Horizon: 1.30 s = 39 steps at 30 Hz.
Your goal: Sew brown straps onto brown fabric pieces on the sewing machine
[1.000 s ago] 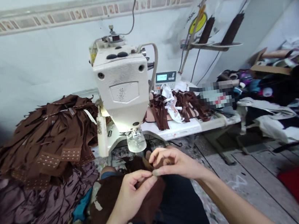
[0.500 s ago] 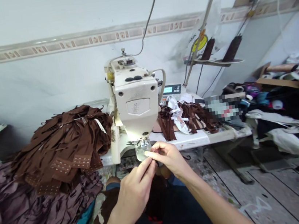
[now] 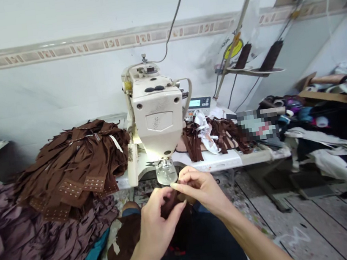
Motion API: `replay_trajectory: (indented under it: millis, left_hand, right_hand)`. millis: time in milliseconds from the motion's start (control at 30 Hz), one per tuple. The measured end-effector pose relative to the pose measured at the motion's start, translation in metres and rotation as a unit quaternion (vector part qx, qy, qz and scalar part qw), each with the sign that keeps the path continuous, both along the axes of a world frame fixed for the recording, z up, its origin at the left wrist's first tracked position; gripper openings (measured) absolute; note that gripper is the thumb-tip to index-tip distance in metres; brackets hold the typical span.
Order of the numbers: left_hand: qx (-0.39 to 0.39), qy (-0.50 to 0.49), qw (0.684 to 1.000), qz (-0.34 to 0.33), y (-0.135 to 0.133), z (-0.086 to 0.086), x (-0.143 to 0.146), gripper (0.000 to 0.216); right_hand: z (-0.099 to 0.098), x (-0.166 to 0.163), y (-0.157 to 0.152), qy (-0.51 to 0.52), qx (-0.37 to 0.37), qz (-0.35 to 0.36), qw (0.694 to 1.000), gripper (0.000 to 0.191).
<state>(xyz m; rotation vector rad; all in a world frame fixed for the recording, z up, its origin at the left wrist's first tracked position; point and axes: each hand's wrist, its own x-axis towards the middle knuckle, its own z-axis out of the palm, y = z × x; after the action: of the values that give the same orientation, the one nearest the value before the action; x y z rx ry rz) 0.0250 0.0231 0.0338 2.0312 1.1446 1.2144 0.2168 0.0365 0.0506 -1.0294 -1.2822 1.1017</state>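
My left hand (image 3: 157,217) and my right hand (image 3: 202,189) meet just in front of the sewing machine (image 3: 158,115), over my lap. A piece of dark brown fabric (image 3: 167,207) hangs between them, mostly hidden by the fingers. In my right hand, thumb and curled fingers pinch its upper edge. My left hand has its fingers bent at the fabric, the thumb spread away below, and its fingertips touch the right thumb. Just beyond the hands is the machine's lit metal needle plate (image 3: 166,174), under the presser foot.
Left of the machine lies a heap of brown garment pieces (image 3: 81,159) with metal eyelets; mauve fabric (image 3: 40,237) is piled below. More brown strips and a white ribbon (image 3: 205,132) lie right, before a control panel (image 3: 198,103). Thread cones (image 3: 271,56) stand on a rack.
My left hand's thumb has spread away from its fingers, exposing more brown fabric. Both hands have shifted slightly down and toward me, away from the needle plate.
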Motion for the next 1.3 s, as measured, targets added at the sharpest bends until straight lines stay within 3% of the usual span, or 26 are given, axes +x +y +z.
replay_trajectory:
  millis: [100,200,367,467,600,833,967,1067,1133,1300]
  left_hand:
    - [-0.138,-0.045,0.988,-0.045,-0.009,0.001,0.002,0.018]
    - [-0.210,-0.062,0.969,-0.115,-0.013,-0.002,0.003,0.029]
    - [-0.293,-0.117,0.940,-0.130,-0.014,-0.010,0.003,0.033]
    - [-0.302,-0.121,0.936,-0.134,-0.014,-0.013,0.000,0.032]
    - [-0.279,-0.088,0.945,-0.145,-0.015,-0.014,-0.003,0.031]
    - [-0.267,-0.029,0.947,-0.177,-0.016,-0.013,-0.006,0.026]
    - [-0.285,-0.008,0.943,-0.170,-0.017,-0.023,-0.008,0.027]
    - [-0.313,-0.037,0.941,-0.125,-0.018,-0.035,-0.009,0.024]
    - [-0.327,-0.069,0.936,-0.112,-0.018,-0.040,-0.009,0.034]
    - [-0.316,-0.092,0.932,-0.153,-0.018,-0.043,-0.009,0.026]
  right_hand:
    - [-0.003,0.001,-0.013,-0.002,-0.026,0.032,0.999,0.036]
    - [-0.015,0.001,-0.018,-0.005,-0.039,0.034,0.999,0.038]
    - [-0.032,-0.001,-0.028,-0.037,0.018,-0.051,0.998,0.026]
    - [-0.033,0.002,-0.039,-0.098,0.096,-0.051,0.989,0.011]
    - [-0.038,0.009,-0.046,-0.152,0.137,0.003,0.979,0.019]
    - [-0.046,0.015,-0.050,-0.183,0.131,0.025,0.974,0.011]
    - [-0.047,0.015,-0.055,-0.223,0.132,0.048,0.965,0.013]
    - [-0.048,0.014,-0.057,-0.247,0.127,0.064,0.958,0.013]
    - [-0.049,0.013,-0.057,-0.250,0.123,0.068,0.958,0.013]
    - [-0.051,0.011,-0.053,-0.204,0.089,0.058,0.973,0.018]
